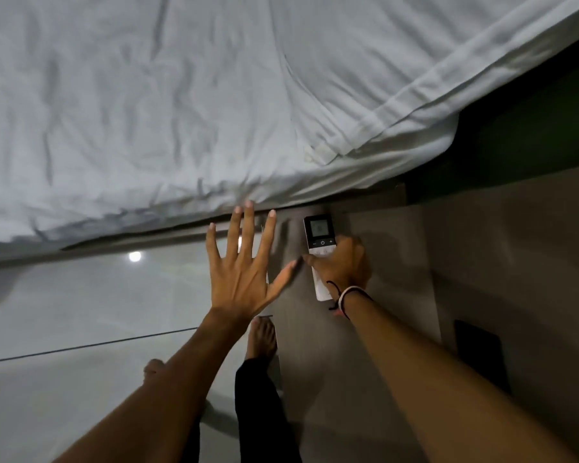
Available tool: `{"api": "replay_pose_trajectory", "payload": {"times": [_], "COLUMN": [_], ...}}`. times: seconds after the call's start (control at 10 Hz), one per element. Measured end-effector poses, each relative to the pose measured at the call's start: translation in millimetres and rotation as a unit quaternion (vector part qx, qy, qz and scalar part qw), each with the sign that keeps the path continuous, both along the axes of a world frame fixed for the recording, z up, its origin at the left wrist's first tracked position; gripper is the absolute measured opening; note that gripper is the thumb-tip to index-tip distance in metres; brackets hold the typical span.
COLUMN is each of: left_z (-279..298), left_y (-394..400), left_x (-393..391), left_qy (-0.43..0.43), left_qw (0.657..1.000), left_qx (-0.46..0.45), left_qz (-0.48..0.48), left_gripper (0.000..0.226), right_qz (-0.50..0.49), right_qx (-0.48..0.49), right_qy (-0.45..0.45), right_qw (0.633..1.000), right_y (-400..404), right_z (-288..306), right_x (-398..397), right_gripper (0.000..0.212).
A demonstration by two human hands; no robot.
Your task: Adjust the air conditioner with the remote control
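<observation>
Right hand (343, 265) fingers clamped round white remote control (319, 242), screen end forward, thumb near buttons; left hand (241, 272) fingers spread, empty. Steady remote, press one button squarely (air conditioner out of view). Bed (214, 95) close ahead, bare feet on floor (64, 312) below

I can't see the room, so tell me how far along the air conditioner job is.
Done: the remote is picked up, gripped in the right hand, screen facing the camera. In hand: the thumb rests beside its buttons; the left hand is spread open, empty. Left: no air conditioner is in view, so any change is unconfirmed.
</observation>
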State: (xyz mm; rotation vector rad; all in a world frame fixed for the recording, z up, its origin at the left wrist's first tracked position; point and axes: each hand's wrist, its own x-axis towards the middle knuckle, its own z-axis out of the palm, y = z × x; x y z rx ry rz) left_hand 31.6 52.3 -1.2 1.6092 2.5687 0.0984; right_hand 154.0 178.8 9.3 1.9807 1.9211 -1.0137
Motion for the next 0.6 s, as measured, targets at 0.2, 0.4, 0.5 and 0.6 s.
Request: {"api": "replay_pose_trajectory", "payload": {"times": [0.2,0.4,0.5,0.6], "left_z": [-27,-40,-36,-31], "left_y": [5,0,-3,-4], "left_x": [7,5,2,4], "left_qy": [-0.003,-0.012,-0.015,-0.018], "left_qw": [1.000,1.000,0.999,0.999], "left_qx": [-0.015,-0.020,-0.043,-0.037], "left_qz": [-0.004,-0.002,-0.007,-0.002], "left_gripper": [0.086,0.087,0.087,0.087], "right_qz": [0.016,0.019,0.027,0.033], "right_qx": [0.008,0.031,0.026,0.037], "right_qy": [-0.028,-0.045,-0.049,-0.045], "right_qw": [0.999,0.998,0.998,0.998], "right_y": [-6,-14,-16,-18], "right_z": [-40,-57,-53,-48], "right_x": [8,12,12,12], "right_gripper": [0.065,0.067,0.075,0.088]}}
